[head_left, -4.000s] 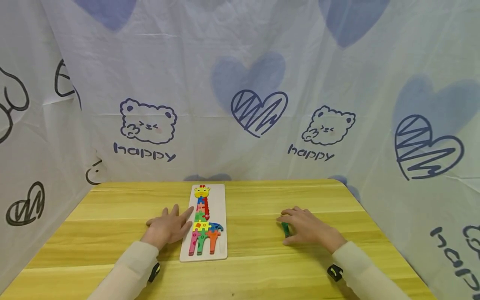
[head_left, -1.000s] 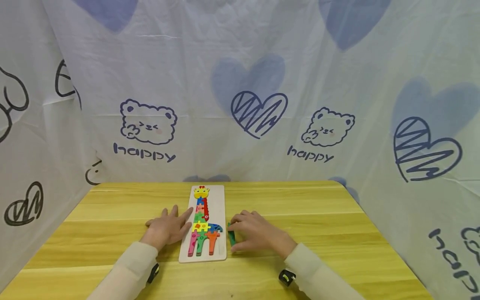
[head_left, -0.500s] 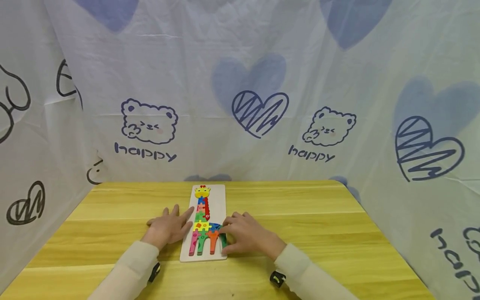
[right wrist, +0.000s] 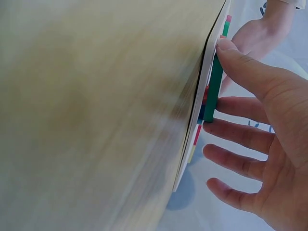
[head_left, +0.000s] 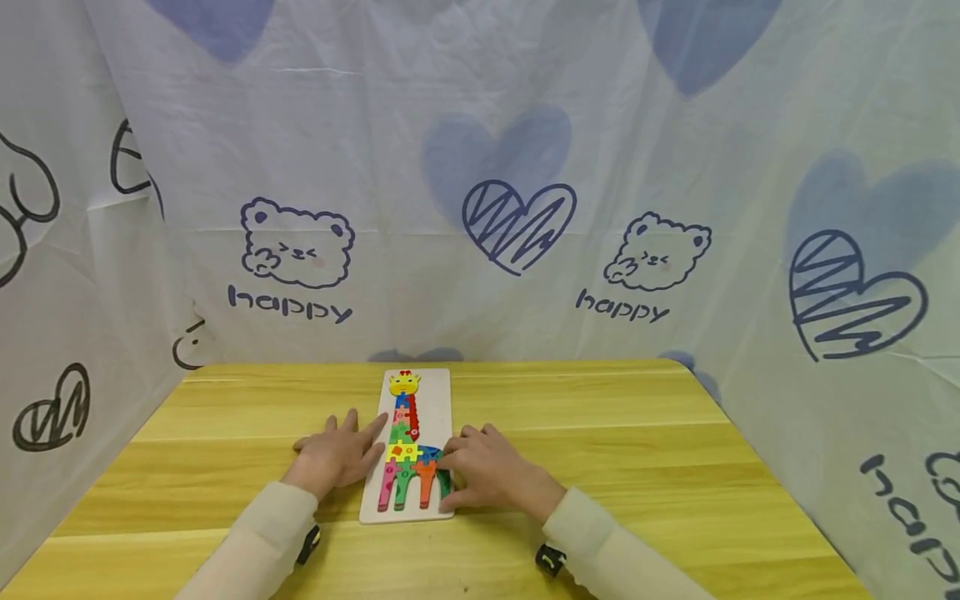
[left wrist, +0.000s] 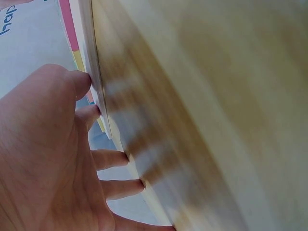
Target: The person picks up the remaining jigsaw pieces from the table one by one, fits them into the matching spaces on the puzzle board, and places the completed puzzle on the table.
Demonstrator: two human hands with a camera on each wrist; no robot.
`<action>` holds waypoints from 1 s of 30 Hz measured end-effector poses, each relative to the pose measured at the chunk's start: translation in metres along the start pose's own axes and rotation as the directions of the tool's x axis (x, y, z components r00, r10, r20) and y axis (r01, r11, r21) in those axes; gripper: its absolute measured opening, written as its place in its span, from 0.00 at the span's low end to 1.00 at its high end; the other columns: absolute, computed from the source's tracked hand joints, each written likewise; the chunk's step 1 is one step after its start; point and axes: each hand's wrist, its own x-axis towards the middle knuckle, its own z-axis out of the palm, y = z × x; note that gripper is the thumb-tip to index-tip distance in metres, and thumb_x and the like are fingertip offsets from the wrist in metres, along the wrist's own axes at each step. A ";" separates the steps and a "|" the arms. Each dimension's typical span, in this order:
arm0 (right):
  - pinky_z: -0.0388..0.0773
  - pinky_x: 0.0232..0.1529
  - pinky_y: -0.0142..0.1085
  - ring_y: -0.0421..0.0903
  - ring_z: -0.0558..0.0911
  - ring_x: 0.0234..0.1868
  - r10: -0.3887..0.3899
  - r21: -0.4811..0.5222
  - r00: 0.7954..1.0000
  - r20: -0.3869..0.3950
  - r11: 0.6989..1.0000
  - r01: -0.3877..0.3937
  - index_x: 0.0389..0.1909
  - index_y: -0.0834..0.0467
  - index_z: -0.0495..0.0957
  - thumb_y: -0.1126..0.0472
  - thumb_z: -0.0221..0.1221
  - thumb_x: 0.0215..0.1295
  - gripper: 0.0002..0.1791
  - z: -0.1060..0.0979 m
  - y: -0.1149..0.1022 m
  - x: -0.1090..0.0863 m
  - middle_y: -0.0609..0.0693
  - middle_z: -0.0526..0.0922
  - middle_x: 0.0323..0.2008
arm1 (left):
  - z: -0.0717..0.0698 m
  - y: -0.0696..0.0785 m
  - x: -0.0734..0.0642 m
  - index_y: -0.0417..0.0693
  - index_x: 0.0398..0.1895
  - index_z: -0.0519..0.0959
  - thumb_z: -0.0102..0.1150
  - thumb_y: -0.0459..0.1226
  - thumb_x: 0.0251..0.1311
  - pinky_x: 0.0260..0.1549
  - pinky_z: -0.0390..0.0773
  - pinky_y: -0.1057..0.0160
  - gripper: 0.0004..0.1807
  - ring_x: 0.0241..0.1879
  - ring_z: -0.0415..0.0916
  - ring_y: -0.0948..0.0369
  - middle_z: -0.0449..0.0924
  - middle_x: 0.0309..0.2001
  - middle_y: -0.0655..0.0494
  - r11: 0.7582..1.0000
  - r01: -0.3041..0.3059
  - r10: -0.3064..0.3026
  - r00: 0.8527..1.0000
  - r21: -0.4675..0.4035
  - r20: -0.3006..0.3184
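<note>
A giraffe jigsaw puzzle (head_left: pixel 405 452) of bright pieces lies in its pale wooden board (head_left: pixel 434 408), left of the table's middle. My right hand (head_left: pixel 491 469) holds a dark green leg piece (right wrist: pixel 214 89) between thumb and fingers, over the board's lower right, beside the orange leg (head_left: pixel 426 487). In the right wrist view the thumb is at one end of this piece and two fingers are near the other; its underside is hidden. My left hand (head_left: pixel 337 456) rests on the table with fingers spread, thumb and index finger touching the board's left edge.
The wooden table (head_left: pixel 600 400) extends on both sides of the board. A white curtain (head_left: pixel 420 275) printed with hearts and bears hangs behind the table and along its sides. Black bands sit at both wrists.
My right hand has carried the green leg piece leftward from the table's right side, onto the board's lower right, shifting only slightly in the last half second. The left hand stays in place.
</note>
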 end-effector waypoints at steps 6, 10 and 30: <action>0.73 0.49 0.35 0.41 0.77 0.53 -0.003 -0.012 1.000 -0.001 1.000 0.003 0.60 0.42 0.85 0.27 0.64 0.58 0.34 -0.001 -0.002 0.000 0.41 0.85 0.58 | 0.002 -0.001 0.001 0.62 0.83 0.55 0.39 0.57 0.78 0.51 0.65 0.12 0.34 0.76 0.53 0.25 0.53 0.80 0.33 1.000 0.001 -0.001 1.000 0.000 0.002; 0.73 0.49 0.35 0.41 0.77 0.52 -0.003 -0.026 1.000 -0.003 1.000 0.003 0.60 0.42 0.84 0.27 0.63 0.58 0.34 -0.001 -0.003 0.001 0.40 0.85 0.57 | 0.003 -0.002 0.002 0.62 0.83 0.55 0.39 0.58 0.78 0.51 0.65 0.12 0.34 0.75 0.53 0.25 0.53 0.80 0.32 1.000 0.001 -0.001 1.000 0.003 0.000; 0.72 0.44 0.32 0.41 0.80 0.48 -0.012 -0.006 1.000 -0.025 1.000 0.012 0.55 0.40 0.87 0.29 0.67 0.54 0.30 0.000 -0.002 0.004 0.40 0.87 0.55 | 0.002 -0.001 0.001 0.62 0.82 0.56 0.39 0.57 0.78 0.50 0.65 0.12 0.33 0.75 0.53 0.25 0.53 0.80 0.31 1.000 -0.010 0.010 1.000 0.000 -0.015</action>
